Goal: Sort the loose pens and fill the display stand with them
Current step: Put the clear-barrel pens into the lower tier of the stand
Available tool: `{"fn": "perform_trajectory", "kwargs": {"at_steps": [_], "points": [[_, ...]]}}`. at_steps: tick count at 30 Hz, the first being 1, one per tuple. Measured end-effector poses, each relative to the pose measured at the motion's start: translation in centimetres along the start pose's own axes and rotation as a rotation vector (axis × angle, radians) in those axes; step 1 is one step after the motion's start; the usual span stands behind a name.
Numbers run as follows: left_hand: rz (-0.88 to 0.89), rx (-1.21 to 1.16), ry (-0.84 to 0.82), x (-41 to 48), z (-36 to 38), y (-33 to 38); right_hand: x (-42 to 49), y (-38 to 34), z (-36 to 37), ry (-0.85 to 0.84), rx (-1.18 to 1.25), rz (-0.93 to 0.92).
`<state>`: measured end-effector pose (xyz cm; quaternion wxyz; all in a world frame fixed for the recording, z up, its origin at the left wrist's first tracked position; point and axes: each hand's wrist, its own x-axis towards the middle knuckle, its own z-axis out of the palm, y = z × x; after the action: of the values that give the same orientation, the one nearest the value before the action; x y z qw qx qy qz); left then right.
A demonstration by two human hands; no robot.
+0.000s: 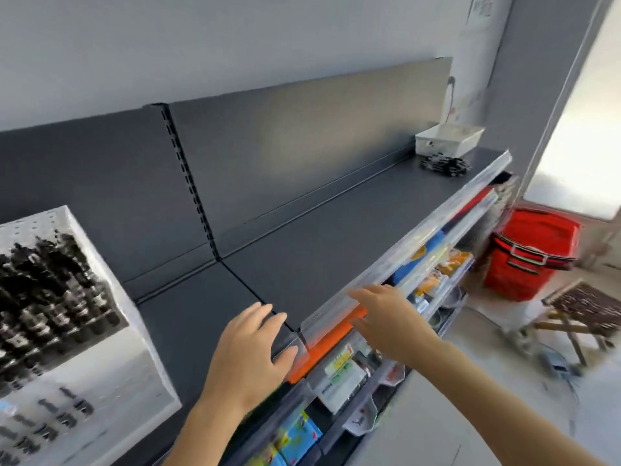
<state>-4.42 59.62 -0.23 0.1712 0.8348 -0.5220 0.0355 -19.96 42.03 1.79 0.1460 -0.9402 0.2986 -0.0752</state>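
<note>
The dark shelf carries the task's things at opposite ends. The white display stand sits at the left end, already holding rows of dark pens too smeared to count. The loose pens lie in a small black heap near the far right end, just in front of a white tray in the back right corner. Both hands are at the front edge about midway, well apart from the heap and the stand. The left hand lies over the edge with its grip apart, fingers spread flat and holding nothing; whether the palm touches the shelf I cannot tell. The right hand is just past the clear price rail, its grip likewise apart, fingers straight and empty. The main risk, as I judge it, is the long reach to the right. A hurried grab at that tangled heap could catch only some pens and sweep the rest off the front edge, down into the packed lower shelves or toward the red basket on the floor. A forearm dragged along the rail might also knock it or the goods beneath. Carrying too many pens at once could spill them across the bare middle of the shelf, and pushing them unsorted into the crowded stand may topple the pens there.
</note>
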Motion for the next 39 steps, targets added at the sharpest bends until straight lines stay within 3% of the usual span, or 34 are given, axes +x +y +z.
{"fn": "perform_trajectory", "kwargs": {"at_steps": [6, 16, 29, 39], "points": [[0.086, -0.058, -0.065, 9.8, 4.0, 7.1, 2.3, 9.9, -2.9, 0.072, 0.020, 0.086], [0.038, -0.047, -0.132, 29.0, 11.7, 19.6, 11.6, 27.9, -9.1, 0.047, -0.063, 0.097], [0.055, -0.011, -0.113, 48.9, 19.5, 27.3, 24.3, 44.9, -13.1, 0.057, -0.115, 0.081], [-0.014, -0.153, -0.113, 64.3, 24.0, 31.2, 37.0, 56.0, -17.2, 0.098, 0.011, 0.163]]}}
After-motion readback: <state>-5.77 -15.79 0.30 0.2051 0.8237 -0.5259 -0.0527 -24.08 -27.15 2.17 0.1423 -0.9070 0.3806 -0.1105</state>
